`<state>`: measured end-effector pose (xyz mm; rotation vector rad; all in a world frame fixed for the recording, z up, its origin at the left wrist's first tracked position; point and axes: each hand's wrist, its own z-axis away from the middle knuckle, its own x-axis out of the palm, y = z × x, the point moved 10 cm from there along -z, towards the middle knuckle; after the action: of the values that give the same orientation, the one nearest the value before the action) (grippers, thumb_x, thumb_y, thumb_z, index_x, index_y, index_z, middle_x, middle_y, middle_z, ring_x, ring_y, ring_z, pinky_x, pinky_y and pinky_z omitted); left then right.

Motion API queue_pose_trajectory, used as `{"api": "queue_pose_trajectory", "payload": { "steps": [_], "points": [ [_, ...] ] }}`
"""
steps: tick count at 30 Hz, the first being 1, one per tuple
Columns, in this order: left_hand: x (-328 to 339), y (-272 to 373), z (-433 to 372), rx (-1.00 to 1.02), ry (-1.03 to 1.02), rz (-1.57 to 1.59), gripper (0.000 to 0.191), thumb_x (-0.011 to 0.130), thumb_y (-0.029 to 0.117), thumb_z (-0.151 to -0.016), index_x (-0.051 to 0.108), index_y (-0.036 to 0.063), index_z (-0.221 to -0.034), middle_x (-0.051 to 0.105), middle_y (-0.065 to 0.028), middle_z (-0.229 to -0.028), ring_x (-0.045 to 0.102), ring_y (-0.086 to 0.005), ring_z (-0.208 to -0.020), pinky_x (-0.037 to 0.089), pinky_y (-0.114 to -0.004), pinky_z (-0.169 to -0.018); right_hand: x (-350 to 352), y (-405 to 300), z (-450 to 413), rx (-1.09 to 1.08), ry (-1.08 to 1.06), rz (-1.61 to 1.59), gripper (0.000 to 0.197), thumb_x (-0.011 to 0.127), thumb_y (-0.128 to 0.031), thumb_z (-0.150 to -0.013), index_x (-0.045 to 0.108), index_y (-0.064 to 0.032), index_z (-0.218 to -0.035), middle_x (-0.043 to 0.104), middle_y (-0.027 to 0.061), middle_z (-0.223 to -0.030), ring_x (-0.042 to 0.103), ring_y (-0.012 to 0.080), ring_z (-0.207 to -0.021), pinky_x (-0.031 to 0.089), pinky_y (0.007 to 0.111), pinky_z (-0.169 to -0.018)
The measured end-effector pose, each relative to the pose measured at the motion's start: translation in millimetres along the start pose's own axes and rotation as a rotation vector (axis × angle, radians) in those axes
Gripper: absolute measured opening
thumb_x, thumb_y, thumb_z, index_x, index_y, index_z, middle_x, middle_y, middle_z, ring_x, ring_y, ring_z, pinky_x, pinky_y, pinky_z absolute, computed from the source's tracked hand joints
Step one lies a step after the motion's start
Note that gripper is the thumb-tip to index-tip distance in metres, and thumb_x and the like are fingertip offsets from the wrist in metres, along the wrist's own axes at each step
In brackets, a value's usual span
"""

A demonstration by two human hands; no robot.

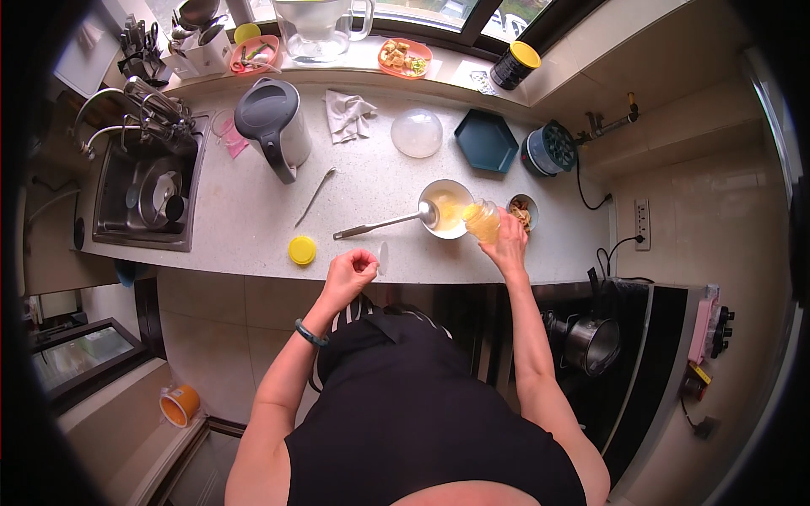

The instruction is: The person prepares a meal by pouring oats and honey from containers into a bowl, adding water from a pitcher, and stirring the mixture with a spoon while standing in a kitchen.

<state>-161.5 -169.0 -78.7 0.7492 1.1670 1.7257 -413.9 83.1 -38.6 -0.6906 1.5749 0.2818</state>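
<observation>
My right hand (508, 245) grips a clear jar (483, 222) of yellow granular food, tilted with its mouth toward a white bowl (465, 191). Pale yellow contents lie in the bowl, and a metal ladle (386, 225) rests across its left rim, handle on the counter. Near the counter's front edge, my left hand (350, 273) pinches a thin translucent disc (383, 258) by its edge. A yellow lid (302, 250) lies to the left of that hand. Just beyond my right hand stands a small bowl (535, 209) of brown dried pieces, partly hidden by my fingers.
Along the counter (253, 209) are an electric kettle (297, 133), a long thin spoon (315, 197), a cloth (348, 117), a clear dome (416, 133), a dark hexagonal tray (486, 140) and a small corded appliance (549, 149). A sink (107, 215) is left; a pot (593, 345) sits right.
</observation>
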Motion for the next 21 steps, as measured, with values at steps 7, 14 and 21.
{"api": "queue_pose_trajectory", "payload": {
  "steps": [7,14,21],
  "points": [
    [-3.7,-5.4,1.6,-0.006,-0.008,0.015,0.006,0.065,0.005,-0.085,0.065,-0.0005,-0.086,0.064,0.0007,-0.074,0.058,-0.004,-0.068,0.048,-0.021,-0.064,3.9,2.5,3.4,0.011,-0.039,0.02,0.09,0.085,-0.019,-0.058,0.041,-0.0164,-0.136,0.052,0.0092,-0.118,0.051,0.03,-0.115,0.041,0.046,-0.096],
    [-8.6,3.0,2.4,0.051,-0.008,-0.025,0.006,0.065,0.005,-0.086,0.064,-0.0009,-0.087,0.063,0.0009,-0.074,0.057,-0.0039,-0.067,0.048,-0.021,-0.063,3.9,-0.8,11.3,0.043,-0.013,-0.02,0.093,0.086,-0.019,-0.056,0.04,-0.0154,-0.137,0.051,0.0101,-0.121,0.05,0.0307,-0.115,0.041,0.047,-0.097],
    [-15.0,11.5,4.5,0.081,-0.024,-0.007,0.006,0.064,0.005,-0.086,0.064,-0.0011,-0.086,0.062,0.0016,-0.073,0.056,-0.0035,-0.067,0.047,-0.02,-0.063,-5.8,-4.9,19.3,0.105,0.023,-0.04,0.094,0.087,-0.019,-0.056,0.04,-0.0152,-0.137,0.05,0.011,-0.122,0.05,0.0324,-0.115,0.041,0.048,-0.096]
  ]
}}
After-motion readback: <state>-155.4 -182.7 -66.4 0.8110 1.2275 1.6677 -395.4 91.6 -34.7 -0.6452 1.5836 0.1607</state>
